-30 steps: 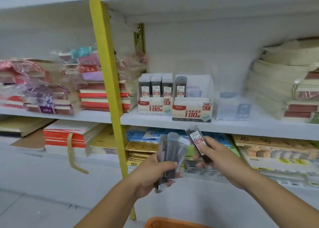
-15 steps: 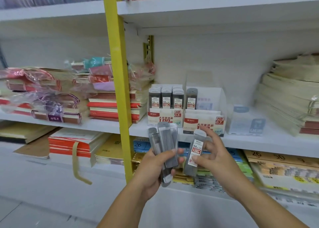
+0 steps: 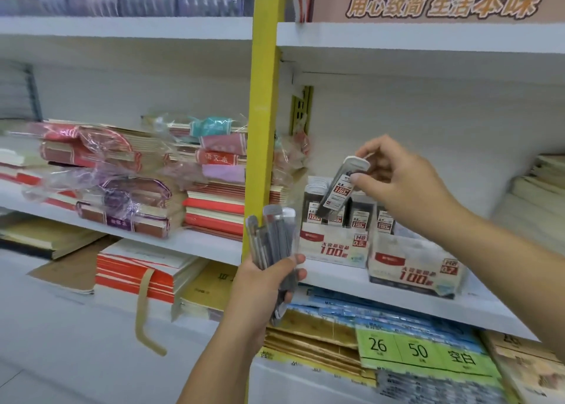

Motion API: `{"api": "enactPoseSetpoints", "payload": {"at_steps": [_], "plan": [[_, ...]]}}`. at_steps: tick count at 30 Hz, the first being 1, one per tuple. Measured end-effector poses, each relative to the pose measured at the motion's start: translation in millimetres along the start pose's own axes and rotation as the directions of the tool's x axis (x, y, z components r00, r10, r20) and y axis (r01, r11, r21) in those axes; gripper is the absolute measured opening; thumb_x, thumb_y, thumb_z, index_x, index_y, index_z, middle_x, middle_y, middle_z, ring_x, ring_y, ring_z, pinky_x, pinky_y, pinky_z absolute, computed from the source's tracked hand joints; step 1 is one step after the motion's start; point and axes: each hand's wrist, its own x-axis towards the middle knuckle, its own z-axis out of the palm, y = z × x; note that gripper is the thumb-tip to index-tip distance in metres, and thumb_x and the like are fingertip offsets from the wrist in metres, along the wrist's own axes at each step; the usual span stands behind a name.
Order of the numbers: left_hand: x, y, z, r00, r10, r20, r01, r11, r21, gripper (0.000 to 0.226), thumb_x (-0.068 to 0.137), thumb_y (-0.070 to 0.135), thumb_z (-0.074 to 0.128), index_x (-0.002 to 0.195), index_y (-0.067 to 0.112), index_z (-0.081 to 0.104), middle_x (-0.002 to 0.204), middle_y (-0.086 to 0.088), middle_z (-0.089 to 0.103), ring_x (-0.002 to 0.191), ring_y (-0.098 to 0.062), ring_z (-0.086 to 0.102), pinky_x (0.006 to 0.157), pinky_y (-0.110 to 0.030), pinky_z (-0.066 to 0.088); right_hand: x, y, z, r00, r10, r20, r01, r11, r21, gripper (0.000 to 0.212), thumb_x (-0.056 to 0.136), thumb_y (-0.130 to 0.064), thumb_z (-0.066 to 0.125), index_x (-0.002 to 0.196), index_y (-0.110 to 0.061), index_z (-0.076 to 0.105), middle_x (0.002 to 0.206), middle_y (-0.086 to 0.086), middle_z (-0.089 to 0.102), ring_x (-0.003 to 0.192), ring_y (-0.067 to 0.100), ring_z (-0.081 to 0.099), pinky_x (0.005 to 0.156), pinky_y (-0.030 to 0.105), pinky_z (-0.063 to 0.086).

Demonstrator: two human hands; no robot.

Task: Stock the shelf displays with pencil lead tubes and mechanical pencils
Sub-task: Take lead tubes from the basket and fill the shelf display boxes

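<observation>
1. Now my right hand is up at shelf height. A second ago it sat low, close beside the left one and below the shelf's front edge. It has carried one lead tube up and rightward, over the 0.5 display box.
2. Thumb and fingertips pinch that lead tube near its white cap. It hangs tilted, its lower end dipping toward the tubes standing in the box; whether it touches them yet I cannot tell. Its label reads 0.5, so I judge it belongs in this box and that dropping it in is the step in hand.
3. My left hand has hardly shifted. Its fingers are wrapped round the bundle of lead tubes, held upright just in front of the yellow upright, on the near side of the shelf. That bundle is stock not yet placed, so I reckon much of the job remains.
4. The 0.5 display box, the left one of the pair, holds upright tubes: a labelled front row with white caps behind. It looks fairly full.
5. The 0.7 display box stands just right of it and slightly nearer. I see one tube at its far left corner; the rest looks bare, though my forearm hides part.
</observation>
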Motion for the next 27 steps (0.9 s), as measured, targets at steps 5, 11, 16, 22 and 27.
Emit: {"api": "enactPoseSetpoints", "payload": {"at_steps": [5,11,16,22,27], "plan": [[3.5,-2.2,-5.8,0.999,-0.04,0.034,0.041,0.999,-0.014,0.047,0.072,0.025,0.085,0.113,0.019,0.063,0.091,-0.011,0.079,0.077,-0.019,0.073,0.051,-0.024,0.051,13.2,1.8,36.1,0.992,0.008,0.128,0.011,0.989,-0.147,0.027,0.088,-0.025,0.068,0.093,-0.043,0.049,0.084,-0.014,0.066,0.077,-0.001,0.063,0.068,0.028,0.056],[5.0,0.3,-13.8,0.995,-0.062,0.079,0.065,0.997,-0.032,0.04,0.08,0.023,0.08,0.117,0.015,0.066,0.099,-0.009,0.079,0.091,-0.023,0.075,0.052,-0.023,0.051,19.6,11.2,59.7,0.988,-0.066,0.138,0.123,0.879,-0.462,0.022,0.085,-0.036,0.069,0.102,-0.038,0.054,0.089,-0.015,0.046,0.092,0.009,0.047,0.066,0.027,0.037],[1.0,6.0,-13.2,0.987,-0.042,0.158,0.059,0.993,-0.105,0.029,0.094,0.012,0.065,0.123,0.012,0.062,0.106,-0.013,0.078,0.098,-0.027,0.076,0.05,-0.022,0.052,16.2,10.4,55.2,0.988,-0.135,0.075,0.153,0.797,-0.585,0.035,0.092,-0.034,0.06,0.126,-0.03,0.061,0.097,-0.009,0.041,0.096,0.008,0.031,0.076,0.027,0.033],[-4.6,8.7,-6.9,0.962,-0.024,0.27,0.056,0.992,-0.112,0.036,0.09,0.014,0.071,0.124,0.008,0.061,0.11,-0.018,0.076,0.102,-0.032,0.074,0.049,-0.022,0.051,-30.1,-11.7,52.8,0.974,0.049,0.219,-0.069,0.994,0.084,0.034,0.095,-0.029,0.057,0.127,-0.041,0.055,0.094,-0.016,0.063,0.065,0.001,0.06,0.059,0.017,0.048],[-8.6,8.0,-4.8,0.922,-0.071,0.381,0.134,0.981,-0.14,0.047,0.083,0.013,0.073,0.128,0.005,0.061,0.121,-0.021,0.071,0.113,-0.035,0.069,0.06,-0.029,0.059,-38.0,-14.7,36.9,0.951,0.165,0.261,-0.252,0.902,0.35,0.027,0.096,-0.002,0.053,0.102,-0.026,0.063,0.078,0.008,0.067,0.059,0.017,0.063,0.058,0.029,0.052]]}}
